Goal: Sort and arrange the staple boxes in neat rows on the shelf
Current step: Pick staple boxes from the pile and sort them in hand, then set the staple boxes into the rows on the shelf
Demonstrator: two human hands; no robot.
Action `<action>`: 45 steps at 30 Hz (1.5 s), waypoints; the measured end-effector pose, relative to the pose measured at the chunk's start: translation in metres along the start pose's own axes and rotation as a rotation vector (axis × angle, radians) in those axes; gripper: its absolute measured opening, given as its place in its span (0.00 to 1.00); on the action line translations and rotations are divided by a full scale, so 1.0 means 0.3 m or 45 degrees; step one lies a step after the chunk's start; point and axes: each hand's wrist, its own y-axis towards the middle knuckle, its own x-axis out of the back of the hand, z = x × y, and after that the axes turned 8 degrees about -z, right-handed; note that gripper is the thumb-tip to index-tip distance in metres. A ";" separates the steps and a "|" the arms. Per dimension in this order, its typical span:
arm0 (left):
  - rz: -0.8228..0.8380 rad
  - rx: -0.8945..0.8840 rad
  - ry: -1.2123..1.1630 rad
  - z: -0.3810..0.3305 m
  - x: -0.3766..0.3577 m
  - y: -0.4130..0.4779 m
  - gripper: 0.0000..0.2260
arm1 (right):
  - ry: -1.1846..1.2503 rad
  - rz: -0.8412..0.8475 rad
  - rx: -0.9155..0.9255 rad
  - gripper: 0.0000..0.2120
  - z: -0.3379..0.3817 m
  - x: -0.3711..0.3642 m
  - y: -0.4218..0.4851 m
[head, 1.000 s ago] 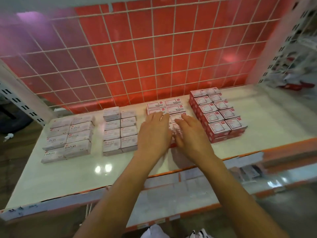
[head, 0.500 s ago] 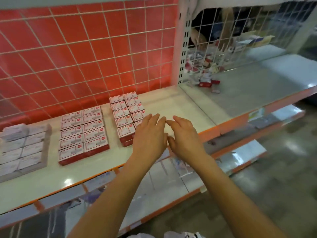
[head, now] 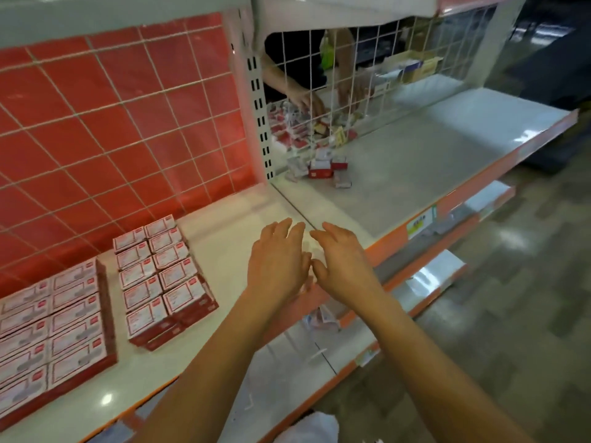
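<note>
Bright light is throwing a small glare spot on the shelf at seven o'clock and sheen on the lower shelf at four o'clock. Wide-angle distortion is bending the edges, and blur is softening everything.

**One head-worn wide-angle view, tilted down over the shelf.**

This is our only view. We look from above and in front of the perforated upright, facing it across the shelf's front edge. Our left hand and right hand hang near the lens, in front of the upright, fingers loosely spread. Rowed staple boxes lie left of the upright, loose boxes just right of its foot.
</note>
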 end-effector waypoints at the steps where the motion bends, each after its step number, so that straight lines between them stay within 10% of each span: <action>1: 0.007 -0.004 0.002 -0.003 -0.011 0.038 0.25 | -0.008 0.003 -0.011 0.25 -0.018 0.002 0.027; 19: 0.070 0.087 0.059 -0.041 -0.206 0.600 0.33 | -0.044 -0.078 -0.054 0.23 -0.353 -0.010 0.580; 45: 0.092 0.429 -0.053 -0.028 -0.341 0.739 0.26 | -0.070 0.435 0.267 0.39 -0.489 -0.154 0.880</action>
